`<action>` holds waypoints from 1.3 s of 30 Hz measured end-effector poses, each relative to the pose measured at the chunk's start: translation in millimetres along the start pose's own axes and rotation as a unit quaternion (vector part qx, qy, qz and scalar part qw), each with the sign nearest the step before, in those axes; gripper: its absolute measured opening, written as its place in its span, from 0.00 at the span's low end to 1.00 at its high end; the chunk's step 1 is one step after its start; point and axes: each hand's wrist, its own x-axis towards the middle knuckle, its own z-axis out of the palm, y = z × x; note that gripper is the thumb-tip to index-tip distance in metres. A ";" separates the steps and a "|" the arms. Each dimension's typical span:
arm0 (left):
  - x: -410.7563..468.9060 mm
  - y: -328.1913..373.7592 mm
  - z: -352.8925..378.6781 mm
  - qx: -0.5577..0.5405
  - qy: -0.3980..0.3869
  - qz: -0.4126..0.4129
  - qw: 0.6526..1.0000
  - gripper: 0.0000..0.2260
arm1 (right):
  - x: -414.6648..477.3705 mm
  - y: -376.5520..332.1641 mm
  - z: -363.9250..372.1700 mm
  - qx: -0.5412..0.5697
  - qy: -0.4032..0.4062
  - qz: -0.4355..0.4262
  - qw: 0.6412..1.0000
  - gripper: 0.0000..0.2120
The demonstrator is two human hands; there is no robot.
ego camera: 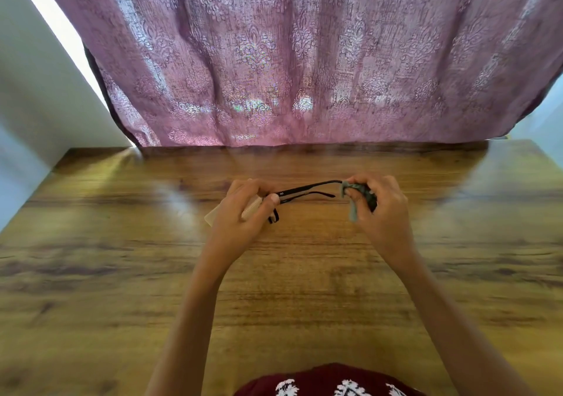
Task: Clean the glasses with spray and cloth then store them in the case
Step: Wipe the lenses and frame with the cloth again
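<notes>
While both forearms reached over the wooden desk (304,273), the left hand (243,209) gripped the black glasses (304,189) at the frame, and the right hand (380,206) pinched a grey cloth (353,203) around one arm's tip. Behind hung a purple curtain (289,60).

The glasses (304,189) are black, with a small white mark on one arm. To their right is a grey-green cloth (355,200); to their left, a pale beige object (231,212). Under them lies a brown wood-grain table (91,243), behind them a pink-purple damask-patterned curtain (289,60).
</notes>
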 end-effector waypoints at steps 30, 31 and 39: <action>-3.7 3.1 -14.5 -0.128 -0.102 -0.126 0.978 0.14 | 35.1 -54.3 12.6 0.545 -0.184 0.429 0.697 0.08; -5.3 -3.0 -16.1 -0.124 -0.111 -0.136 0.977 0.14 | 37.2 -52.2 11.5 0.564 -0.166 0.447 0.675 0.06; -8.2 -24.7 -18.6 -0.074 -0.214 -0.097 0.969 0.13 | 50.5 -33.4 10.3 0.668 -0.065 0.513 0.535 0.03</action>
